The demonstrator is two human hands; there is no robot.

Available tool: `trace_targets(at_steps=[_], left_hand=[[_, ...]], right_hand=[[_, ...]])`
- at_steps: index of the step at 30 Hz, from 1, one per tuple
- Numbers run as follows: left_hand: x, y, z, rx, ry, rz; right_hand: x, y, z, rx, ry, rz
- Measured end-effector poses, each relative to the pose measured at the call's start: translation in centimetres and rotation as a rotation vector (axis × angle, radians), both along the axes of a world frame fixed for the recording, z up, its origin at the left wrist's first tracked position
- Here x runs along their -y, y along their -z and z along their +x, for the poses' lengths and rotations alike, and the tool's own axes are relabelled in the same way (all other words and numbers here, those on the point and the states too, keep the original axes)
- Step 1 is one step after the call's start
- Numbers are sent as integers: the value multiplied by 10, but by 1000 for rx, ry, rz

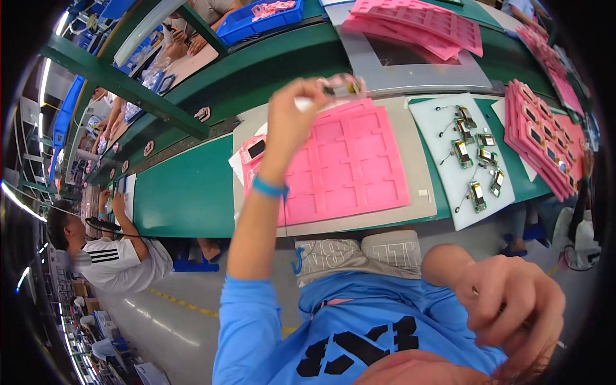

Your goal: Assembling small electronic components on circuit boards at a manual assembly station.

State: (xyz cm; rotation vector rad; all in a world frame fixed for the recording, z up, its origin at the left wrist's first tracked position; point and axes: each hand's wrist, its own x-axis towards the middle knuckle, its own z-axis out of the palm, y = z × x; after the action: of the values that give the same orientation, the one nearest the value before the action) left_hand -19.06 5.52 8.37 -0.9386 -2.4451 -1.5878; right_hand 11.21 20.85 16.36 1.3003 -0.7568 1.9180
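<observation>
Holding: one pinkish device (344, 87), left of two hands (292, 110) | circuit boards (461, 154): seven

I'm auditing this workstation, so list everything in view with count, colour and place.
Flat pocketed foam tray: at least one, pink, bench centre
Flat board: one, grey-beige, under tray
Small screened device: one, pink-white, tray's left edge
Small blurred device: one, pinkish, above tray's far edge
Flat foam sheet: one, white, right of tray
Small wired circuit boards: about seven, green, on sheet
Stacked loaded trays: several, pink, far right
Stacked foam trays: several, pink, top
Plastic bin: one, blue, top
Striped-shirt co-worker: one, white shirt, left
Other people, distant clutter: too small to count
Left hand: one, blue wristband, grip on blurred device
Right hand: one, blue sleeve, lower right, fingers curled
</observation>
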Motion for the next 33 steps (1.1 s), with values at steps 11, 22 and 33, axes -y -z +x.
trace_targets(at_steps=[11,22,33], left_hand=[[8,121,-195,-56,-322,-376],[33,11,-37,-173,102,-806],[39,25,95,-233,206,-408]], right_hand=[[-19,-21,-24,-230,95,-217],[-6,-4,-28,-325,132,-398],[3,15,25,-320,231,-298]])
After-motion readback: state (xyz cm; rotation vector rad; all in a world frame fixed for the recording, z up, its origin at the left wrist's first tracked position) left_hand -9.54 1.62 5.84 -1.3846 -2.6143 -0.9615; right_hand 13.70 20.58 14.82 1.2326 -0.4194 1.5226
